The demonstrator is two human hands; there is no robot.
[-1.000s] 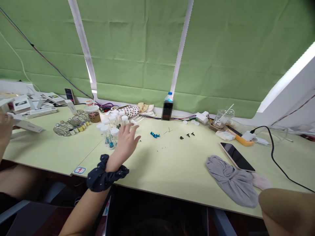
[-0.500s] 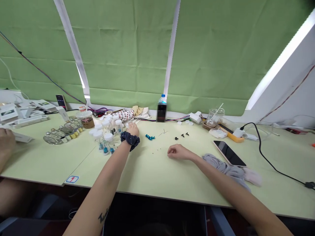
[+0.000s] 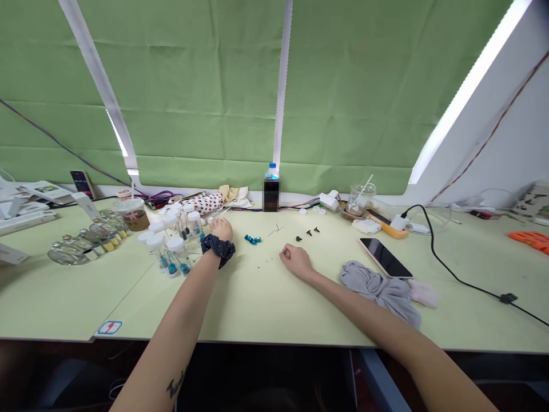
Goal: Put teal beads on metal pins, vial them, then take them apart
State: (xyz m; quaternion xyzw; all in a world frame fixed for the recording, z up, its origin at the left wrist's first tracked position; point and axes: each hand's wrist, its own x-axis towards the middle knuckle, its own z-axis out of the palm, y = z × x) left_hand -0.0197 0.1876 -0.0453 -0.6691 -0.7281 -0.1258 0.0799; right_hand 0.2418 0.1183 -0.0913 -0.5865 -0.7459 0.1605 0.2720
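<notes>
My left hand [image 3: 222,229], with a dark scrunchie [image 3: 218,250] at the wrist, is at the right end of the group of white-capped clear vials [image 3: 175,246]. Its fingers are bent together beside a white cap [image 3: 210,221]; what they grip is hidden. Several vials contain blue parts [image 3: 172,268]. My right hand [image 3: 297,261] rests on the table with curled fingers, and its inside cannot be seen. Between the hands lie blue small parts [image 3: 253,240], thin pins [image 3: 276,229] and tiny specks [image 3: 266,261]. Black small parts [image 3: 309,233] lie beyond my right hand.
Glass bottles [image 3: 88,240] and a drink cup [image 3: 134,214] stand left. A water bottle [image 3: 271,189] is at the back. On the right are a phone [image 3: 386,258], grey cloth [image 3: 381,289], plastic cup [image 3: 361,197], yellow-black device [image 3: 388,224] and black cable [image 3: 446,263].
The view has turned rightward, and another person's hand at the far left has left it. My right hand's fingers are curled more tightly. My left hand stays by the vials.
</notes>
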